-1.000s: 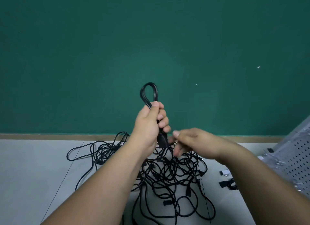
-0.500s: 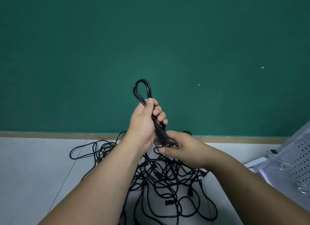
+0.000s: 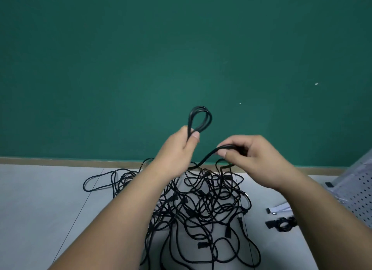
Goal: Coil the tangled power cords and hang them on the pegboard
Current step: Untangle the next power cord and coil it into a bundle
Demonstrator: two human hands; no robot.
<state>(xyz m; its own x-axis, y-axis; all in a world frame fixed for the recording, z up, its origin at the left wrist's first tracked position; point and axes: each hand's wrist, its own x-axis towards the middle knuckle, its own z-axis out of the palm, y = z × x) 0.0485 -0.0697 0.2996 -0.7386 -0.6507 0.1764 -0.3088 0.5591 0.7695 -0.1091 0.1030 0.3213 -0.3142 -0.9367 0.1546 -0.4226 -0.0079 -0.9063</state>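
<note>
In the head view, the task looks to be at its start: nearly all the cords lie in one tangled black pile (image 3: 201, 201) on the floor (image 3: 50, 209), with plugs poking out here and there. Above the pile, the left hand (image 3: 177, 149) is raised with thumb and fingers closed on the base of a small loop (image 3: 189, 119) of a few turns, which stands up against the green wall (image 3: 181, 48). Right of the loop and above the pile's far edge, the right hand (image 3: 255, 161) pinches the next stretch of the same cord (image 3: 209, 154), which slopes down into the pile, so I judge this cord is only partly freed and coiled. The pegboard (image 3: 362, 191) is at the frame edge, well right of the pile, and the part in view carries no cord. Between pile and pegboard lie some small black ties (image 3: 281, 223). What is left, as I read it: finish this coil, hang it, then work through every other cord in the pile.
</note>
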